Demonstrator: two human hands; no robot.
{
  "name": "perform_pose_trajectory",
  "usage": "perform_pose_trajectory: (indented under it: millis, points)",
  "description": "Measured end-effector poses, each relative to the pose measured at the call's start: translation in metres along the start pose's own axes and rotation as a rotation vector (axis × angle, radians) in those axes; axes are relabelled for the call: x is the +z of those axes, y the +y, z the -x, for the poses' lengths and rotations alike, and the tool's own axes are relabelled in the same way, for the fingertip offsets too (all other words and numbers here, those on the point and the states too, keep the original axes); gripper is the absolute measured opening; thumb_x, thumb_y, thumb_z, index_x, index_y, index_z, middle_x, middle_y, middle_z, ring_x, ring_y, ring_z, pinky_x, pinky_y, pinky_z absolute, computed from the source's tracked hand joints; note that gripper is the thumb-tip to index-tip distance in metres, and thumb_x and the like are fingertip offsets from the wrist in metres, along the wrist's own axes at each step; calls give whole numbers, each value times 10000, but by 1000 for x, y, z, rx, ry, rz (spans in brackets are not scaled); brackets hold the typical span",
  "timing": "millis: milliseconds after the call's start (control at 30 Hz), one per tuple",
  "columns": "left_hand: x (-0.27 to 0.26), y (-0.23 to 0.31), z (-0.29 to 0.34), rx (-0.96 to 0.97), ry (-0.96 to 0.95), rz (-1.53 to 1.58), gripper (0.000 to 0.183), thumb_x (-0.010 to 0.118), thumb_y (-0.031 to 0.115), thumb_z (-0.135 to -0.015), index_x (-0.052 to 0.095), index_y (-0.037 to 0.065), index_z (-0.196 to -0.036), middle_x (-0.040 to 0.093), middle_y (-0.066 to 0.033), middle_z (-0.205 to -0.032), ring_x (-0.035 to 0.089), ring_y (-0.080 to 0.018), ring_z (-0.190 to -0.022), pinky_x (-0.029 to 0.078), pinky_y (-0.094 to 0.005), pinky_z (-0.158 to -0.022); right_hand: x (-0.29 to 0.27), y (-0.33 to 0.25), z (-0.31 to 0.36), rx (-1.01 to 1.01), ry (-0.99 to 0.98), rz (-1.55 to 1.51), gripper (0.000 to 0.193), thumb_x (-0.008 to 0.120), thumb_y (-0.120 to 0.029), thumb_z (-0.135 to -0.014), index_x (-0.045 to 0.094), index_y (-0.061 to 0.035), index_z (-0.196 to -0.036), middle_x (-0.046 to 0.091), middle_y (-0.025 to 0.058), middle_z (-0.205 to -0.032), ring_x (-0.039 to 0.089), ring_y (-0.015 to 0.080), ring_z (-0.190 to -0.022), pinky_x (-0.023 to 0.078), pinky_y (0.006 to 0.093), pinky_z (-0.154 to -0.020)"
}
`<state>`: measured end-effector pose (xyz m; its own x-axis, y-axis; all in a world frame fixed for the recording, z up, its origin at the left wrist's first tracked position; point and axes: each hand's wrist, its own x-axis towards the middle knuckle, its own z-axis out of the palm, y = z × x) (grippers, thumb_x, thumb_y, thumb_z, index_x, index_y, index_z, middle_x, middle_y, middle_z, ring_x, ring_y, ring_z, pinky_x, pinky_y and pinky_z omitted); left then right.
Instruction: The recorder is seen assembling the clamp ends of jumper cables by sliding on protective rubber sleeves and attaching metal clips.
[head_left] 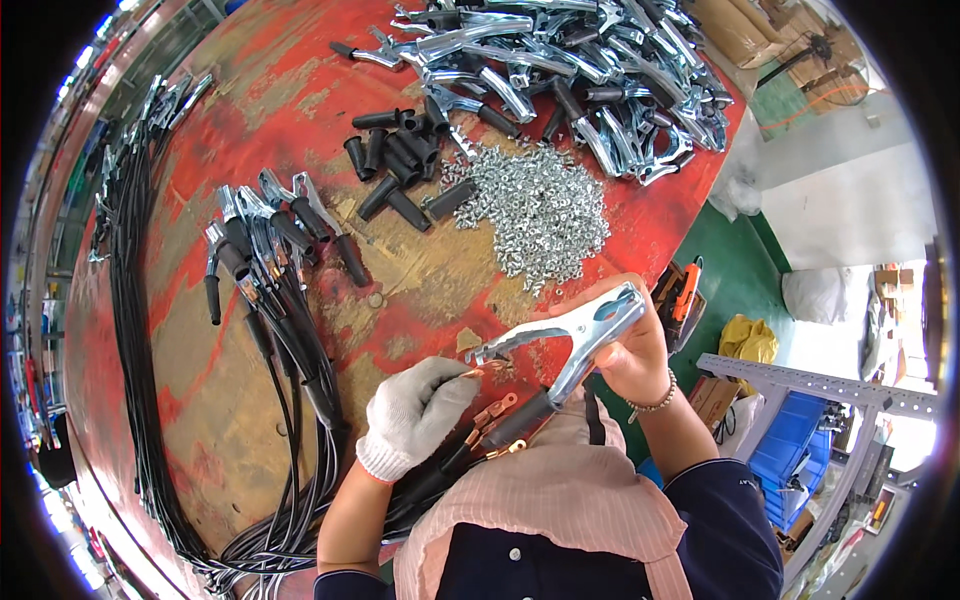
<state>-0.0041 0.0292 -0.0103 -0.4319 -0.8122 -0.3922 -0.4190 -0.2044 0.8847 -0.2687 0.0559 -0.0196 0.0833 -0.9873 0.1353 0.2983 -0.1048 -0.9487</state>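
My right hand, bare with a bead bracelet at the wrist, grips a shiny metal ground clamp. One arm of the clamp ends in a black sleeve pointing toward my body. My left hand, in a pale knit glove, pinches a copper cable lug just below the tip of the clamp's jaw. Whether lug and jaw touch I cannot tell. More copper lugs on black cables lie over my lap beneath the clamp.
Loose nuts or small bolts form a heap beyond my hands, beside black sleeves. Many metal clamps are piled at the far edge. Cables with clamps and a long cable bundle lie left on the worn red table.
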Motion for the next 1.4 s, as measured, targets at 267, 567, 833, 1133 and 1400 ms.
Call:
perform_pose_trajectory:
  millis: [267, 567, 833, 1133, 1400]
  points:
    - [7, 11, -2, -56, -7, -29, 247, 631, 269, -927, 685, 39, -1001, 654, -80, -717, 632, -140, -654, 487, -287, -616, 12, -2, 4, 158, 45, -119, 654, 804, -286, -808, 385, -13, -1229, 592, 176, -1157, 605, 285, -1145, 498, 423, -948]
    - [4, 19, -7, -139, -45, -93, 299, 615, 342, -933, 689, 63, -1010, 662, -95, -703, 671, -170, -671, 506, -306, -648, 20, -6, 6, 99, 23, -7, 651, 813, -246, -794, 386, 5, -1215, 601, 197, -1172, 601, 292, -1161, 495, 417, -959]
    - [6, 17, -7, -104, -3, -105, 311, 611, 365, -934, 700, 69, -965, 647, -83, -661, 646, -165, -621, 497, -310, -616, 31, -13, 7, 151, 147, 72, 732, 833, -418, -745, 414, 0, -1177, 650, 244, -1094, 663, 315, -1048, 530, 468, -920]
    - [8, 9, -12, -62, 9, -107, 325, 612, 388, -927, 696, 74, -904, 622, -89, -631, 625, -185, -584, 486, -327, -587, 31, -10, 10, 139, 157, 117, 727, 829, -405, -754, 410, 10, -1178, 643, 220, -1076, 656, 308, -1055, 524, 493, -933]
    - [8, 7, -14, -105, -31, -100, 309, 608, 382, -930, 701, 88, -915, 624, -79, -631, 622, -176, -597, 480, -325, -588, 26, -4, 11, 82, 93, -30, 570, 776, -162, -840, 386, -6, -1226, 626, 199, -1144, 646, 210, -1018, 521, 318, -827]
